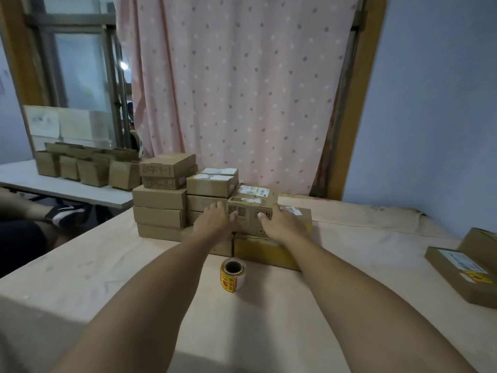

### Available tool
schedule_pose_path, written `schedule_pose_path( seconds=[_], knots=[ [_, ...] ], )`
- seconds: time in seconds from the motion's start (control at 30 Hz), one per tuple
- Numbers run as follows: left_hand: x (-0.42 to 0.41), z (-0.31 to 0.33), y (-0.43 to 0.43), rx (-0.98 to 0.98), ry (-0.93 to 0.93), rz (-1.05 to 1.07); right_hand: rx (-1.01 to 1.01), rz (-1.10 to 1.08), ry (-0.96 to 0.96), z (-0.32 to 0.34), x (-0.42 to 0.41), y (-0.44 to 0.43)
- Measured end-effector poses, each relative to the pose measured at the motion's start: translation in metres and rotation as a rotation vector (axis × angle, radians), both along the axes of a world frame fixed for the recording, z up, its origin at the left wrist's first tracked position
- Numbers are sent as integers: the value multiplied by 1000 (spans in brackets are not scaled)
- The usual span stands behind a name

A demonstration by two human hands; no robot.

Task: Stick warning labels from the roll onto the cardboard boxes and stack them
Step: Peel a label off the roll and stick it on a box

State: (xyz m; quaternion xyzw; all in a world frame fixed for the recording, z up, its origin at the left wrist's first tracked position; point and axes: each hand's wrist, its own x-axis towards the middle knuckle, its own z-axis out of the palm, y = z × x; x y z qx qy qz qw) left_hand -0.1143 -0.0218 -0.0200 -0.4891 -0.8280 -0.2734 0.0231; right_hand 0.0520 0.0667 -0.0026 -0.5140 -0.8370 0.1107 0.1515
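Cloth [363,259] in pale peach covers the table [67,286], backed by a pink dotted curtain [236,90] and a blue wall [430,103]. Left hand [215,221] and right hand [279,225] grip a cardboard box [251,207] on the stacked boxes [161,205]; the label roll [232,275] stands just in front.

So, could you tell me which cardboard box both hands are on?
The box with printed symbols on its front and white labels on top: the left hand and right hand grip its sides.

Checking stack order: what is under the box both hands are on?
A yellow-fronted box lies under the held box; the left hand and right hand cover the seam, so contact is unclear.
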Motion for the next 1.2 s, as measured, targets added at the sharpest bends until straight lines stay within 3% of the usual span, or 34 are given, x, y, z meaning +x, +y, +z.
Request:
schedule_pose_path(
  seconds=[0.2, 0.57, 0.7, 0.87, 1.2],
  knots=[
    [8, -4, 24, 162, -271, -38, -196, 12, 218, -7, -5, 1],
    [20, -7, 53, 303, -560, 79, -187, 0, 389, -13, -12, 8],
    [26, -8, 53, 310, -565, 76, -258, -129, 563, -9, -11, 7],
    [48, -1, 48, 299, -408, -8, -291, -322, 796, -2, 9, 6],
    [103, 14, 9, 386, -619, -70, -410, -408, 1035, -1, 78, -14]
  ],
)
